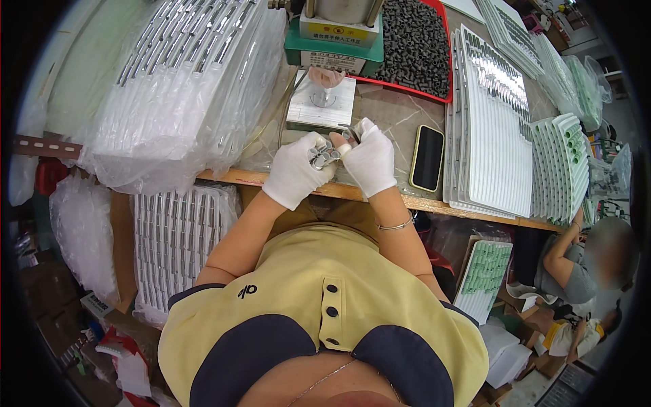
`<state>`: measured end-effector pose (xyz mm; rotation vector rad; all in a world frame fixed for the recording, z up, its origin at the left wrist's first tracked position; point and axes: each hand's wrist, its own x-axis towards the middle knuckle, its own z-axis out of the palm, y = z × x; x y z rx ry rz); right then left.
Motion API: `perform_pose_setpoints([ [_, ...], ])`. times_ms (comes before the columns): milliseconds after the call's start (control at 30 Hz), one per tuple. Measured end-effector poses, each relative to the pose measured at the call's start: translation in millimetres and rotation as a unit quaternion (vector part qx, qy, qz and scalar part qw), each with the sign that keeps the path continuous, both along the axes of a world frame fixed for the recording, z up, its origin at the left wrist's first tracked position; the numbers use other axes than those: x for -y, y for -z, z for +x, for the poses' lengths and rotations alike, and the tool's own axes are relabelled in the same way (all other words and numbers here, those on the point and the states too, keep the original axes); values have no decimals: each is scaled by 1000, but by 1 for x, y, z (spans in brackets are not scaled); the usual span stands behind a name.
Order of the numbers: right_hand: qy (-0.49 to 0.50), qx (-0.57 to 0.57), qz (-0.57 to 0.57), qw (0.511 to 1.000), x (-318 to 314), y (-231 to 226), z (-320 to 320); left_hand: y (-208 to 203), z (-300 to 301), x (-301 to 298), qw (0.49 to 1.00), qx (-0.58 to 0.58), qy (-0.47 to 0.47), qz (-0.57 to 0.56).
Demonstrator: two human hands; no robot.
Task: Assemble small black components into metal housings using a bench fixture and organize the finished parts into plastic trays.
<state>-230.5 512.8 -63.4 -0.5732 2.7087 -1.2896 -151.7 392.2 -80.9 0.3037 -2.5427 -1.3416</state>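
Observation:
My left hand point(293, 173), in a white glove with bare fingertips, is closed around several short silver metal tubes point(323, 157), their round ends facing up. Close against it, my right hand point(371, 161), gloved the same way, has thumb and fingers pinched at a small dark piece point(352, 133); its exact kind is too small to tell. Both hands are above the table's front edge. Just beyond them lies a flat metal block point(305, 108) with a clear round part on top, below a press with a green base point(291, 49).
A red tray point(449, 71) of small black plastic plugs stands behind the press's right side. A phone point(427, 159) lies right of my hands, beside stacked white ribbed trays point(491, 149). Plastic-wrapped trays of silver tubes point(169, 88) fill the left. Another person point(576, 264) is at far right.

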Motion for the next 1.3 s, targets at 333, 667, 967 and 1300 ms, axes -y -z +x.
perform_pose_setpoints([
  [333,-66,40,-146,986,-35,7,-8,-32,27,19,956,31,130,262],
  [667,-54,152,-148,976,-76,43,13,-213,68,164,986,27,-127,-105],
  [967,-12,204,-209,956,-87,66,19,-145,21,199,944,267,-85,-175],
  [1300,-50,204,-173,962,-87,73,4,-148,-13,199,910,379,-53,-158],
])
